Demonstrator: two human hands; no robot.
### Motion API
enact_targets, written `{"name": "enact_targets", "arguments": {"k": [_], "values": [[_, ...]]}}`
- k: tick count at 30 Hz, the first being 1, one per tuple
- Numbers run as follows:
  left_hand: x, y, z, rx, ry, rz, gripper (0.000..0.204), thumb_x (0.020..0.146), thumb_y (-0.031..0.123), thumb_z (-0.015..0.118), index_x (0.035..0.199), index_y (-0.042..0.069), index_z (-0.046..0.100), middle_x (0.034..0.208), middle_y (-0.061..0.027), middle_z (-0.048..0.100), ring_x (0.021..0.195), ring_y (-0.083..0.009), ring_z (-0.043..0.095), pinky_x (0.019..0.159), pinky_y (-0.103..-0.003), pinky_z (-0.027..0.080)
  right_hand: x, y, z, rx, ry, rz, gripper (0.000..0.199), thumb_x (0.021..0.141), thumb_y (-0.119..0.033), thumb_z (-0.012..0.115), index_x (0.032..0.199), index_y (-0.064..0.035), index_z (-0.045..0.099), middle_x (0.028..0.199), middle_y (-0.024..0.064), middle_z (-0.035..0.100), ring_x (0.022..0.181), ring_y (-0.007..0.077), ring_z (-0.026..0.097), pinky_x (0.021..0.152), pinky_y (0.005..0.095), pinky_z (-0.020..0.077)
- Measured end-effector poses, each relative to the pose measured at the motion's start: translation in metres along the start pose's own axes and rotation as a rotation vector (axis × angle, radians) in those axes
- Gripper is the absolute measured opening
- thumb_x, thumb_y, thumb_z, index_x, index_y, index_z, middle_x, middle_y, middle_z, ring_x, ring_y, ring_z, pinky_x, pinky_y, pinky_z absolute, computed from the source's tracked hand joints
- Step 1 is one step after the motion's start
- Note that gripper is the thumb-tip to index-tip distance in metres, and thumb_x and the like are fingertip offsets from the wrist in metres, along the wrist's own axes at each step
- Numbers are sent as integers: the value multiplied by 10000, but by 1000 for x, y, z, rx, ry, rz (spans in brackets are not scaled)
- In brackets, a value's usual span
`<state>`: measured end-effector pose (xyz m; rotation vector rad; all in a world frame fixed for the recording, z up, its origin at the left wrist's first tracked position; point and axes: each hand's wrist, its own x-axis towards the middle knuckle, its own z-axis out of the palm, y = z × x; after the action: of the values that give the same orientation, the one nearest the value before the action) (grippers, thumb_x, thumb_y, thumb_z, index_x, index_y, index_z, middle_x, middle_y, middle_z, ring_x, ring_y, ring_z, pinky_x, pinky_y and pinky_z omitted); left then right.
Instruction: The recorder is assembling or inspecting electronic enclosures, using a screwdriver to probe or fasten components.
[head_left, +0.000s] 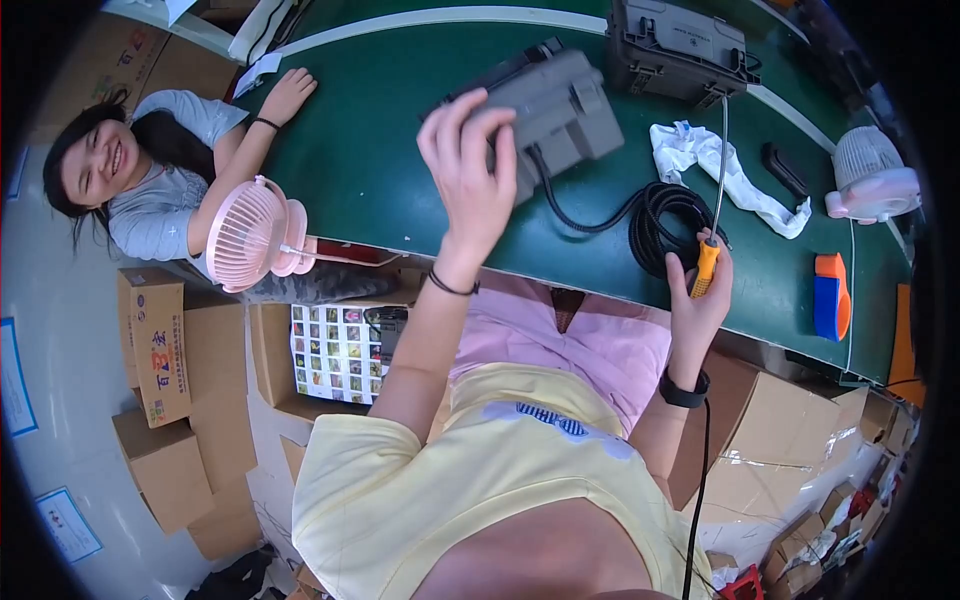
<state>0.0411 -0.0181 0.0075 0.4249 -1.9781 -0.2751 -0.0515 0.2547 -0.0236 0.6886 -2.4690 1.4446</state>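
My left hand (465,170) grips the near left side of a dark grey plastic box (570,115), which is slightly blurred and tilted over the green table. Its fingers lie across the box; the thumb side is partly hidden. From the box a black cable runs to a coil (650,225) on the table. My right hand (700,300), near the table's front edge beside the coil, is closed round the yellow handle of a long screwdriver (706,262). Its thin metal shaft points away from me, toward a black hard case (680,50) at the back.
A crumpled white cloth (720,175), a black handle-like piece (785,170), an orange and blue tape dispenser (832,298) and a white fan (868,175) stand or lie at right. At left are a pink fan (250,235) and a co-worker's arm (250,150). Cardboard boxes (160,350) surround the table.
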Motion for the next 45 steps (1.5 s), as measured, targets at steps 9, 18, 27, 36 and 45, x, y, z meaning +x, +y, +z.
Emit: {"name": "enact_targets", "arguments": {"k": [9,18,27,36,45], "values": [[-54,14,-24,-195,-50,-169,762,622,177,929,1250,183,499,1555,-264,151,1421,-457,256,1116,-552,333,-3,6,4,38,151,130,411,892,-188,759,1217,-5,587,1309,129,566,1138,250,577,945,330,466],[-63,-14,-26,-411,-145,-134,739,616,204,943,1230,230,533,1563,-293,121,1380,-497,330,1100,-539,354,12,1,-3,-359,91,178,554,876,-423,757,1233,-37,584,1196,188,632,1072,386,618,921,429,488],[-80,20,-20,-370,-56,-197,679,622,167,947,1186,255,580,1566,-275,128,1408,-475,297,1108,-519,336,15,5,13,507,258,386,574,816,-50,822,1272,-87,476,1237,88,616,909,117,629,563,168,366],[-86,43,-9,-351,2,-235,770,610,109,932,1256,229,529,1541,-275,154,1379,-495,322,1105,-531,352,80,-117,16,663,182,-266,481,767,101,770,1089,-72,457,1059,174,708,1097,270,667,962,364,515],[-84,28,-4,-377,107,-251,1239,603,133,931,1550,198,136,1497,-283,242,1348,-476,327,1080,-554,347,63,-168,37,764,-422,-200,333,769,11,811,913,-31,514,1107,129,726,1229,254,603,954,323,485]]}}
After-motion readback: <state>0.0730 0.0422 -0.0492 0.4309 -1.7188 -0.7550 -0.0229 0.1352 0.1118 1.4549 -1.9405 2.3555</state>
